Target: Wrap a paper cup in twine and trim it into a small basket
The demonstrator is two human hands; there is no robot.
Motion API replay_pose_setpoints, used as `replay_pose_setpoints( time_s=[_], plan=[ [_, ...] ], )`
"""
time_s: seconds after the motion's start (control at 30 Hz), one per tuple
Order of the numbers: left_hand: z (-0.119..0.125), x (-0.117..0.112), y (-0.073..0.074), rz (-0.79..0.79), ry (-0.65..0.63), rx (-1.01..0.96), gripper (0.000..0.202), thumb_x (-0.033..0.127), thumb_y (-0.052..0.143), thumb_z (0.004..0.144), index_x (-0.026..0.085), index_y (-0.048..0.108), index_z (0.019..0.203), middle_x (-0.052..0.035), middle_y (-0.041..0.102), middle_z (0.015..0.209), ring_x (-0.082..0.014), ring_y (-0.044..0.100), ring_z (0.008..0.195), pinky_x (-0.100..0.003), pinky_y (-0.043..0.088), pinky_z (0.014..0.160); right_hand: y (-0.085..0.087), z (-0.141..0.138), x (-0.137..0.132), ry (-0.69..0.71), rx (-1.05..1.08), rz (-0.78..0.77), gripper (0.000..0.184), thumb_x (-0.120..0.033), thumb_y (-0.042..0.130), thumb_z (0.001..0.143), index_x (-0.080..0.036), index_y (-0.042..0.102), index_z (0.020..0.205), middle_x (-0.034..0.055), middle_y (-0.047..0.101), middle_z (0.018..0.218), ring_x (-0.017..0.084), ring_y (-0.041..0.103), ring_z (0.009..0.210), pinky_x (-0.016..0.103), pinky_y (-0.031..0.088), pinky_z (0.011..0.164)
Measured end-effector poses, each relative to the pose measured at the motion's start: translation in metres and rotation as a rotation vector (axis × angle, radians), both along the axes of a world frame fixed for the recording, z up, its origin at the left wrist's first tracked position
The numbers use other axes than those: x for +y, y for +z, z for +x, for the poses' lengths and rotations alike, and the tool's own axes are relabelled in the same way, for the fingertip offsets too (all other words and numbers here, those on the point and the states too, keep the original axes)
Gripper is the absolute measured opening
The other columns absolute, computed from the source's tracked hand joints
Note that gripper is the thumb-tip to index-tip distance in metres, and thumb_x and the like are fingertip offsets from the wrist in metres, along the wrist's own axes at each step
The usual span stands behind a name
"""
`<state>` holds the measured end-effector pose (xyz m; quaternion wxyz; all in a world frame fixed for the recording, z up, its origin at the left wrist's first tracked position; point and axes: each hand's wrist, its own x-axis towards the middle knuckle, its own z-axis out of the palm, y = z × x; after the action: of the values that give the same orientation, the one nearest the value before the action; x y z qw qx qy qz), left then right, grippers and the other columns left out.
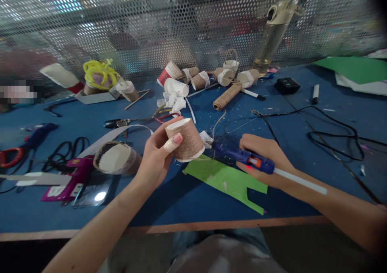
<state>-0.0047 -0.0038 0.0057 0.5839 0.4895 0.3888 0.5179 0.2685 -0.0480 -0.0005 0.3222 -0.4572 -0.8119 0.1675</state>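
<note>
My left hand is closed around a paper cup wrapped in brown twine, its white rim tipped up and its white base edge showing. In my right hand is a blue glue gun, with a white glue stick poking out of its back end. The gun's nozzle points left, close to the cup's lower right side; whether it touches cannot be made out. Below them lies a cut piece of green paper. A loose strand of twine trails behind the nozzle.
Left of my hands stand another wrapped cup, a magenta glue gun and a phone. Farther back are a twine roll, several wrapped cups, scissors and a bottle. A black cord loops at right before the mesh panel.
</note>
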Motion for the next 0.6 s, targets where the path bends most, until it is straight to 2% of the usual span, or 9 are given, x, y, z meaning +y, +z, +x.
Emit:
replay_pose_setpoints(
  time_s=[0.1, 0.17, 0.23, 0.3, 0.37, 0.43, 0.5, 0.6],
  plan=[
    [0.000, 0.000, -0.002, 0.008, 0.017, -0.005, 0.051, 0.045, 0.081, 0.080, 0.025, 0.069, 0.125, -0.0111, 0.068, 0.132, -0.0335, 0.064, 0.122, -0.042, 0.055, 0.097, 0.001, -0.003, 0.000, -0.111, 0.107, -0.001, 0.019, -0.018, 0.062, 0.081, -0.023, 0.046, 0.074, -0.0020, 0.052, 0.074, 0.013, 0.049, 0.064, 0.027, 0.037, 0.059],
    [0.001, 0.000, -0.004, -0.018, 0.021, -0.015, 0.050, 0.044, 0.082, 0.080, 0.024, 0.070, 0.124, -0.0103, 0.069, 0.130, -0.0315, 0.065, 0.120, -0.040, 0.056, 0.096, 0.001, -0.007, -0.001, -0.132, 0.247, -0.016, 0.012, -0.020, 0.064, 0.085, -0.023, 0.054, 0.081, -0.0006, 0.059, 0.080, 0.014, 0.056, 0.069, 0.028, 0.044, 0.064],
    [0.003, -0.001, -0.006, -0.052, 0.034, -0.027, 0.048, 0.042, 0.083, 0.079, 0.024, 0.071, 0.122, -0.0091, 0.070, 0.126, -0.0280, 0.067, 0.115, -0.036, 0.056, 0.094, 0.000, -0.013, -0.002, -0.084, 0.379, -0.118, 0.012, -0.026, 0.069, 0.088, -0.025, 0.062, 0.096, 0.0015, 0.068, 0.091, 0.017, 0.064, 0.077, 0.030, 0.051, 0.068],
    [0.006, -0.002, -0.007, -0.078, 0.051, -0.036, 0.046, 0.041, 0.083, 0.079, 0.023, 0.072, 0.120, -0.0077, 0.071, 0.122, -0.0247, 0.067, 0.112, -0.032, 0.056, 0.091, -0.003, -0.018, -0.005, -0.007, 0.491, -0.249, 0.030, -0.030, 0.078, 0.084, -0.029, 0.063, 0.109, 0.0019, 0.073, 0.103, 0.019, 0.070, 0.086, 0.032, 0.057, 0.075],
    [0.008, -0.002, -0.007, -0.088, 0.061, -0.048, 0.044, 0.040, 0.084, 0.078, 0.024, 0.072, 0.117, -0.0063, 0.072, 0.120, -0.0226, 0.067, 0.110, -0.029, 0.055, 0.091, -0.008, -0.023, -0.007, 0.077, 0.589, -0.354, 0.041, -0.029, 0.083, 0.079, -0.032, 0.062, 0.114, 0.0001, 0.074, 0.105, 0.021, 0.072, 0.092, 0.035, 0.060, 0.082],
    [0.009, -0.003, -0.007, -0.087, 0.063, -0.054, 0.042, 0.039, 0.084, 0.078, 0.024, 0.073, 0.116, -0.0051, 0.072, 0.118, -0.0209, 0.067, 0.108, -0.027, 0.054, 0.090, -0.012, -0.026, -0.009, 0.120, 0.655, -0.408, 0.042, -0.028, 0.085, 0.078, -0.033, 0.062, 0.113, -0.0004, 0.075, 0.103, 0.022, 0.074, 0.092, 0.038, 0.062, 0.084],
    [0.010, -0.003, -0.006, -0.082, 0.065, -0.049, 0.042, 0.039, 0.085, 0.077, 0.025, 0.073, 0.115, -0.0043, 0.072, 0.115, -0.0201, 0.067, 0.105, -0.027, 0.054, 0.089, -0.015, -0.027, -0.010, 0.081, 0.647, -0.388, 0.036, -0.028, 0.083, 0.079, -0.032, 0.064, 0.110, 0.0006, 0.075, 0.102, 0.021, 0.074, 0.087, 0.038, 0.063, 0.078],
    [0.011, -0.004, -0.004, -0.065, 0.063, -0.032, 0.044, 0.039, 0.086, 0.076, 0.025, 0.072, 0.116, -0.0046, 0.072, 0.113, -0.0219, 0.067, 0.105, -0.030, 0.053, 0.090, -0.014, -0.025, -0.012, -0.034, 0.561, -0.242, 0.021, -0.030, 0.080, 0.083, -0.030, 0.067, 0.100, 0.0013, 0.075, 0.098, 0.021, 0.073, 0.083, 0.036, 0.063, 0.072]
  ],
)
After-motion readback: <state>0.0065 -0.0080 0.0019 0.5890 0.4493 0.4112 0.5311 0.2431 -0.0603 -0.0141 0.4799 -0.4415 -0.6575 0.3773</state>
